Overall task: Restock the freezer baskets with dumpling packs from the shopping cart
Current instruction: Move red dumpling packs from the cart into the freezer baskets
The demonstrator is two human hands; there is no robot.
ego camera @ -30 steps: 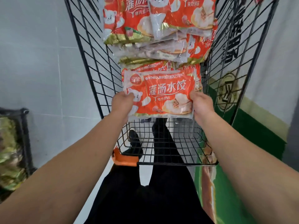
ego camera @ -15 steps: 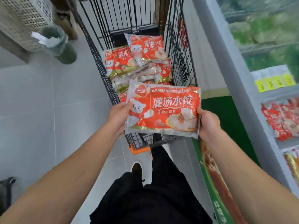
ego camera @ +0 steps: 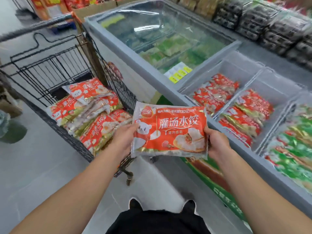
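A shop aisle lay between a cart [ego camera: 50, 85] on the left and an open freezer [ego camera: 168, 92] on the right. The left hand [ego camera: 124, 141] and right hand [ego camera: 217, 143] each pinched one short edge of a dumpling pack [ego camera: 169, 130], held flat over the floor between the two, probably to carry it level toward the near baskets [ego camera: 249, 85], already part-filled with like packs.
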